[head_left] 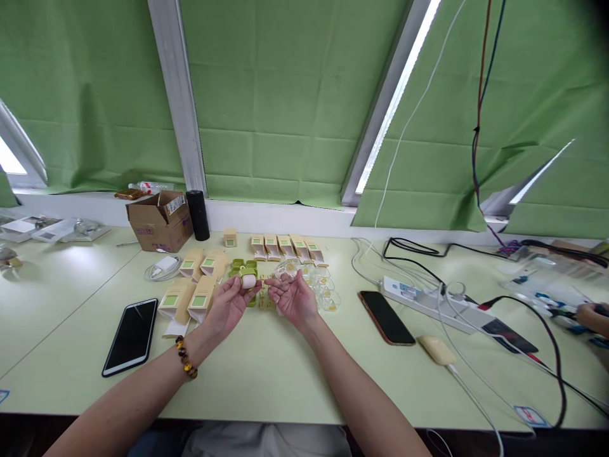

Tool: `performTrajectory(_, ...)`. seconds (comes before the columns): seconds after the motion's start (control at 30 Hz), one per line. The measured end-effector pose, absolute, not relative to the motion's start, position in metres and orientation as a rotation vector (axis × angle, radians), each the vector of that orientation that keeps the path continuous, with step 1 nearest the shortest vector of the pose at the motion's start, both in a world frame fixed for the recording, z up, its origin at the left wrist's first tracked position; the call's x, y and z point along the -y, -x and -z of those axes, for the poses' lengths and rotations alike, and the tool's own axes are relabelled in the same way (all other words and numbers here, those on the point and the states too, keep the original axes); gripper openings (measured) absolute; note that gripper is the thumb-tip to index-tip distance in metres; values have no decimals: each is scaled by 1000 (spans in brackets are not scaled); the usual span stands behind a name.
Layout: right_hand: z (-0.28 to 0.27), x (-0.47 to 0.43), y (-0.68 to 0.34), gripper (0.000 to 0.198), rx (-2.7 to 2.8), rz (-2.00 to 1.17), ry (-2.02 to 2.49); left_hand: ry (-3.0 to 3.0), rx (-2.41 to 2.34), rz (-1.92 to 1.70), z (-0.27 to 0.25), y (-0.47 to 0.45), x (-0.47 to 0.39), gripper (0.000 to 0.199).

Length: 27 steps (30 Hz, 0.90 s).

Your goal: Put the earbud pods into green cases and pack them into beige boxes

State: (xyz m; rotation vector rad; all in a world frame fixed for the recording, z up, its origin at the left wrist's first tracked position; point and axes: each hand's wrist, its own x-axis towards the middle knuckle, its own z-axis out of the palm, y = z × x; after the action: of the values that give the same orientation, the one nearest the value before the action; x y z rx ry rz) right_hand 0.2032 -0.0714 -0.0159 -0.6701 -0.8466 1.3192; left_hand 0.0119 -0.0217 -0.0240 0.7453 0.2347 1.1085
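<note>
My left hand (230,304) is closed around a small white rounded case (248,281) with a green cover part on it, likely an earbud case. Close on its right, my right hand (297,303) is turned palm up, its fingers bent toward the case; any small thing in them is too small to name. Beyond the case lie more green covers (244,264). Small yellow-green pieces (265,299) rest between my hands. Clear plastic packs with yellow marks (326,289) lie right of my right hand, partly behind it.
Open cream boxes (176,298) stand left; a row of similar boxes (285,246) is at the back. Around them are a tablet-like phone (130,336), phone (386,317), power strip (431,304), cables, carton (160,222) and black cylinder (198,216). Another person's hand (592,317) shows far right.
</note>
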Motion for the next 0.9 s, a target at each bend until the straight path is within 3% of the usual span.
performTrajectory(0.37, 12, 77, -198, 42, 824, -1322, 578, -752, -253, -1173, 23, -13, 19, 24)
performTrajectory(0.57, 18, 75, -193, 65, 897, -1093, 650, -753, -272, -1242, 26, -11, 16, 25)
performTrajectory(0.9, 23, 76, -193, 52, 1087, -840, 818, -778, -305, -1255, 24, -9, 13, 36)
